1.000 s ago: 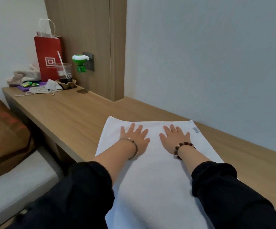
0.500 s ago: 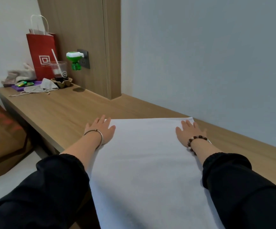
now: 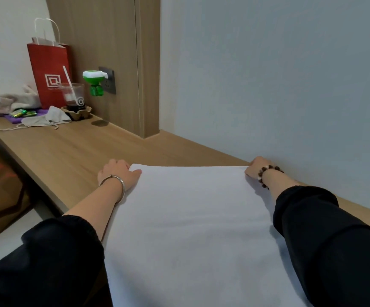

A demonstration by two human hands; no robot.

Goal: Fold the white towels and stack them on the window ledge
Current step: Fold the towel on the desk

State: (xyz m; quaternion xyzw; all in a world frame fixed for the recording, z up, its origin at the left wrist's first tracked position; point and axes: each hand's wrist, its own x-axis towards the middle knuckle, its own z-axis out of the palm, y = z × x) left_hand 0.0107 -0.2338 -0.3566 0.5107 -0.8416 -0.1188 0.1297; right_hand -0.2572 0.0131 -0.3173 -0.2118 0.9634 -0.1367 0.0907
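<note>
The white towel (image 3: 190, 229) lies spread flat and smooth on the wooden ledge (image 3: 69, 156).

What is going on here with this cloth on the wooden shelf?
A person in black sleeves is handling a white towel that lies spread flat on a wooden ledge. The left hand is at the far left corner and the right hand at the far right corner, both with curled fingers that seem to grip the edge. A red paper bag and a drink cup stand at the far end.
</note>
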